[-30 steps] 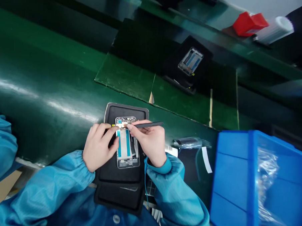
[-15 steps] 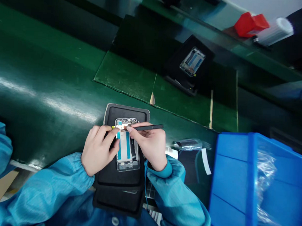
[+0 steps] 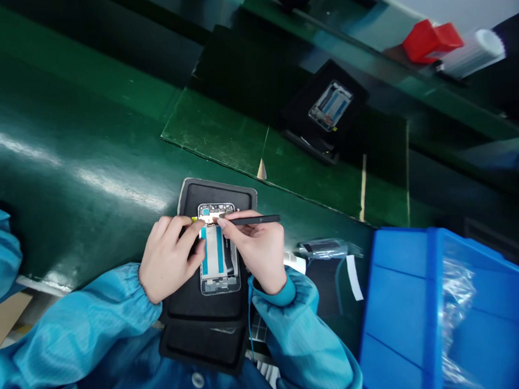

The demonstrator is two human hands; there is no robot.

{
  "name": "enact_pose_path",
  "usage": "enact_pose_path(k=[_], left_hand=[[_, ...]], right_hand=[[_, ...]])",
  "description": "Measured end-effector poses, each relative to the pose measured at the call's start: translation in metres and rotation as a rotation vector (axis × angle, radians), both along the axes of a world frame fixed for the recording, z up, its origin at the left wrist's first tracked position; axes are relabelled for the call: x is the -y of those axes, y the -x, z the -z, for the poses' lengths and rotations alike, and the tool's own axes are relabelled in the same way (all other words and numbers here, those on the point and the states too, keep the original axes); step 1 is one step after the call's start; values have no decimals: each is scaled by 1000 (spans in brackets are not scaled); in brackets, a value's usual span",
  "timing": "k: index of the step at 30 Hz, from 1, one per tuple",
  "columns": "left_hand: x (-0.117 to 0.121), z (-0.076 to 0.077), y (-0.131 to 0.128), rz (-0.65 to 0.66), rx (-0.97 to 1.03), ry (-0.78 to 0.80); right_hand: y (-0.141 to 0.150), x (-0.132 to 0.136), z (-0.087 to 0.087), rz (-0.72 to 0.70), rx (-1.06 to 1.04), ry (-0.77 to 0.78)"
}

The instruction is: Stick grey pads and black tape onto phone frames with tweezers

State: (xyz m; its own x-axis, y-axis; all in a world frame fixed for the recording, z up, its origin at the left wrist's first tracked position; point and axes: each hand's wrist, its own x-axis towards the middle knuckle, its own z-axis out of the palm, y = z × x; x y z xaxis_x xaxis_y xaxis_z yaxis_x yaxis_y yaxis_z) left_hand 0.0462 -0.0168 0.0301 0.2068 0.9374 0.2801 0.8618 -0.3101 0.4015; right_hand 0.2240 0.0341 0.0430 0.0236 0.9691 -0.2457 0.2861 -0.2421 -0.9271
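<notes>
A phone frame (image 3: 219, 260) with blue strips lies in a black tray (image 3: 212, 298) at the near edge of the green belt. My left hand (image 3: 170, 258) rests on the frame's left side, fingers curled, its fingertips pressing near the top edge. My right hand (image 3: 257, 250) pinches black tweezers (image 3: 252, 219), whose tip touches a small part at the frame's top. Both sleeves are blue.
A blue bin (image 3: 445, 317) holding clear bags stands at the right. A clear plastic bag (image 3: 323, 247) lies beside my right hand. Farther along the green belt (image 3: 85, 152) sits a second tray with a phone frame (image 3: 330, 106). A red box (image 3: 430, 38) and a white roll (image 3: 474, 52) are at the back.
Hardly anything has changed: the view shifted slightly, and both hands stay at the top of the phone frame with the tweezers in place.
</notes>
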Motion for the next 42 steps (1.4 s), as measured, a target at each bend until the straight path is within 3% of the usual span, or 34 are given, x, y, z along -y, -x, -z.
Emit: enact_pose_path(k=[11,36,42], left_hand=[[1,1,0,8,-21,-3],[0,-3,0,8,-39,-6],[0,-8,1,75,-220,-8]], right_hand=[[3,0,-3,22,-71,4],[2,1,2,16,-21,-47],[2,5,5,4,22,-101]])
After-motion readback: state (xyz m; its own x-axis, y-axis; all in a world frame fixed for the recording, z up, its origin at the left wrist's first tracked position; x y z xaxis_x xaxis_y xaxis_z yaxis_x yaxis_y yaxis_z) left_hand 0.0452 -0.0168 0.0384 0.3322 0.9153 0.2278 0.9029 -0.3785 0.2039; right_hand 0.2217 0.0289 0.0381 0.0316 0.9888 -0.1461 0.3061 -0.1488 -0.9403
